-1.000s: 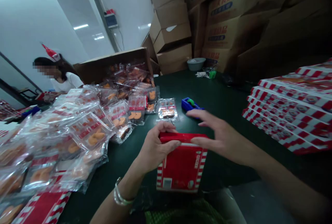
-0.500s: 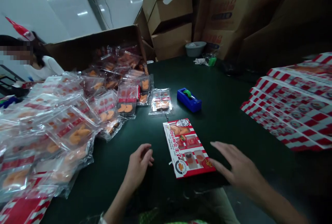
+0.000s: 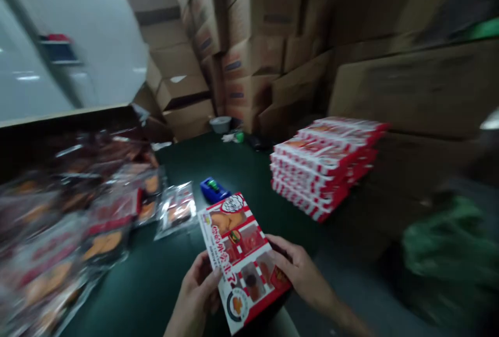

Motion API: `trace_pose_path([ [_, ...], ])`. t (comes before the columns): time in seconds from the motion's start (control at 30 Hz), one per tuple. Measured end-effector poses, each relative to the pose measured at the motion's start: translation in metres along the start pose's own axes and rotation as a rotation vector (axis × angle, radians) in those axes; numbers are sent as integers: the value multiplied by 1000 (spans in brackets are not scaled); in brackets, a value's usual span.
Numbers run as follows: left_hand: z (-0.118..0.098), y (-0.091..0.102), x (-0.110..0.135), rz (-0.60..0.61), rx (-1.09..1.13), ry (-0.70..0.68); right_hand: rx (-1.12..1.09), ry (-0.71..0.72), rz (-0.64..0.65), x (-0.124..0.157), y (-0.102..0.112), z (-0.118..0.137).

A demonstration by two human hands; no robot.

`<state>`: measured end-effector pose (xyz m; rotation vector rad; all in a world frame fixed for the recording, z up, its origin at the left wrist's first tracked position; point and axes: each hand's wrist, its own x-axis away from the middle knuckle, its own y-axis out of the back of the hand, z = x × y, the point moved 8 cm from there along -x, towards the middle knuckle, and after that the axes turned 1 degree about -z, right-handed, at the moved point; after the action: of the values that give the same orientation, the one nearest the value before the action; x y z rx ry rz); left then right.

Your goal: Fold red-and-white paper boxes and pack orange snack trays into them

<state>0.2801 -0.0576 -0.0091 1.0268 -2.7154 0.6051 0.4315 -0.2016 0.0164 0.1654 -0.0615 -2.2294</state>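
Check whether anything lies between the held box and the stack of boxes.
Nothing visible: only dark table surface separates the box from the stack. The tape dispenser sits left of that line.

This is a packing room in a warehouse. Big brown cardboard boxes are stacked high along the wall. On the dark green table sit a neat stack of flat red and white boxes, a big pile of clear snack bags and a blue tape holder. A single box of the same kind is up close.
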Motion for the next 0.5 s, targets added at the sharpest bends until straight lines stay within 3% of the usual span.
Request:
trace_pose_path([
  [0.1,-47,-80,-24,86,62,-91,279,120,-247,-2,75,64],
  [0.2,-87,-179,-54,216,134,-97,899,263,-557,-13,151,139],
  [0.3,-104,-255,-94,239,152,-49,1081,200,-621,-58,210,165],
  [0.4,-99,-299,-125,249,162,12,1200,123,-587,-106,246,159],
  [0.5,-89,-315,-124,330,152,35,1298,91,-554,-126,265,148],
])
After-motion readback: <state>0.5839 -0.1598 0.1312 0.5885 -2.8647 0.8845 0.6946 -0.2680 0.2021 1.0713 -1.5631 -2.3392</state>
